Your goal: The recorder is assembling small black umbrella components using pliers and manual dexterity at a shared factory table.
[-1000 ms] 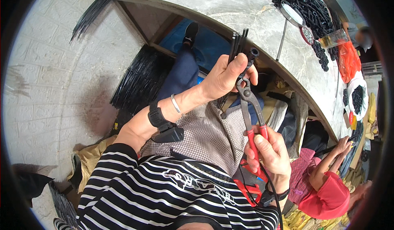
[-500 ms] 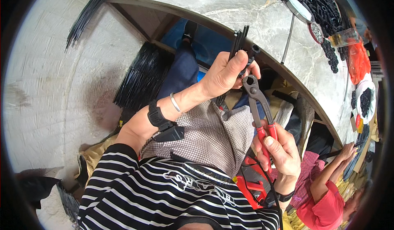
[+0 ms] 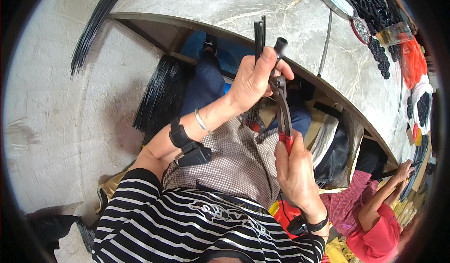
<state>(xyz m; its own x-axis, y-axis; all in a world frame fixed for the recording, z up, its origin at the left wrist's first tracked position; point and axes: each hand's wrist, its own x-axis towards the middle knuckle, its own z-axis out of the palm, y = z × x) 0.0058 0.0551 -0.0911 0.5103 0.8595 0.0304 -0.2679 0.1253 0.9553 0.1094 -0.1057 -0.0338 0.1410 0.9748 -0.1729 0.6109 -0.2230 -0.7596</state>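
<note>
My left hand (image 3: 251, 80), closed with its thumb up, grips a small bunch of thin black rods (image 3: 259, 40) that stick out above and below the fist. A short black tube-like fitting (image 3: 280, 45) also rises from its fingers. In my right hand (image 3: 296, 174) are dark metal pliers (image 3: 284, 108) with red grips, its fingers wrapped round the nearly closed handles. The plier jaws meet the lower end of the fitting, just under my left fingers; what exactly they bite is hidden.
A marble-patterned table (image 3: 225, 5) curves ahead, carrying black tubular parts (image 3: 356, 0), a round mirror-like disc (image 3: 336, 3) and an orange-red bag (image 3: 413, 63). A bundle of black rods (image 3: 164, 92) stands at my left. To the right sits a person in red (image 3: 375, 232).
The pliers have swung upright and their handles have come together. Their jaws moved from beside my left hand onto the fitting. My left hand shifted slightly left.
</note>
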